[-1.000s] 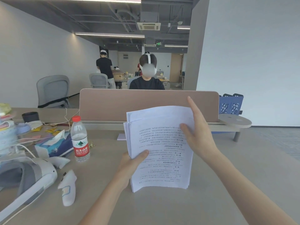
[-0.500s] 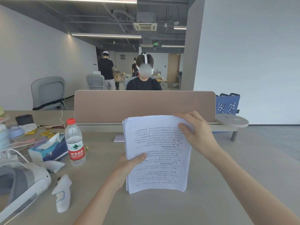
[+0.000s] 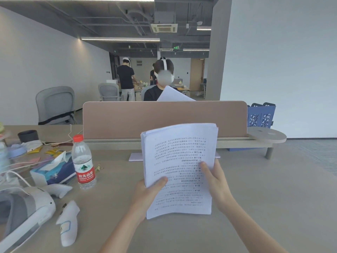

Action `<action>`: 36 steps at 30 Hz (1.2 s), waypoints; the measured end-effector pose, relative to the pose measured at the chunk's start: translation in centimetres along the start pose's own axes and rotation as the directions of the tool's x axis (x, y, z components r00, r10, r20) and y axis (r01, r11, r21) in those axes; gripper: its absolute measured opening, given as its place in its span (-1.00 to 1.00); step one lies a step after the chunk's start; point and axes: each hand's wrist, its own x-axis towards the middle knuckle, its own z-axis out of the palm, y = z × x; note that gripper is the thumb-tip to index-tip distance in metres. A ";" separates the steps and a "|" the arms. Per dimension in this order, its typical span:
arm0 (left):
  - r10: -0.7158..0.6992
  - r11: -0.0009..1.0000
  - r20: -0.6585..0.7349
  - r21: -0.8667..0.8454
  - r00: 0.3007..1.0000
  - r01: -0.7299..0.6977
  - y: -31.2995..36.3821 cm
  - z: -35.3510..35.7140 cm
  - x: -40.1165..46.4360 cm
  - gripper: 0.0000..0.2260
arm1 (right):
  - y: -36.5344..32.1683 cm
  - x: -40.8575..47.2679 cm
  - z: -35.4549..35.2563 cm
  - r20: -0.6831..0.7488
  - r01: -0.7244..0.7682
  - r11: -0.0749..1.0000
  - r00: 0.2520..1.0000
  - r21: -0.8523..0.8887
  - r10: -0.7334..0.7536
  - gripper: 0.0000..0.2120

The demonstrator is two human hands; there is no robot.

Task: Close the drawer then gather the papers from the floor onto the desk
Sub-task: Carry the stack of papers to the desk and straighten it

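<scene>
A thick stack of white printed papers (image 3: 179, 157) stands nearly upright, its lower edge resting on the beige desk (image 3: 255, 198). My left hand (image 3: 147, 193) grips the stack's lower left edge, thumb across the front sheet. My right hand (image 3: 216, 181) holds the lower right side, thumb on the front and fingers behind. The drawer and the floor near me are out of view.
A water bottle (image 3: 83, 162) with a red cap, a tissue pack (image 3: 52, 169), a white headset (image 3: 21, 214) and a white controller (image 3: 68, 222) crowd the desk's left part. A brown divider panel (image 3: 127, 119) closes the far edge, with a person seated behind it.
My right hand has slid from the stack's top right corner down to its lower right side. The stack has stayed upright on the desk.
</scene>
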 end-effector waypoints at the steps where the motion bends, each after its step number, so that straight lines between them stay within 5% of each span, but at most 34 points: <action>1: 0.020 1.000 -0.014 -0.008 1.000 -0.020 0.1 0.1 0.1 -0.75 | -0.2 0.1 0.0 -0.005 0.028 1.000 1.000 -0.010 -0.028 -0.85; 22: -0.035 0.996 -0.060 0.075 0.998 0.040 -3.6 1.0 -1.7 -0.96 | 5.5 -3.4 -0.5 -0.085 -0.120 0.990 0.990 -0.077 0.113 -0.93; 28: -0.083 0.993 -0.126 0.070 0.989 0.092 -4.6 1.5 -2.1 -0.97 | 6.3 -4.3 -0.8 -0.056 -0.176 0.976 0.984 -0.130 0.170 -0.75; 36: -0.154 0.983 0.032 0.107 0.988 0.150 -3.2 2.4 -2.9 -0.85 | 4.1 -4.1 -3.4 -0.081 -0.223 0.965 0.974 -0.136 0.213 -0.85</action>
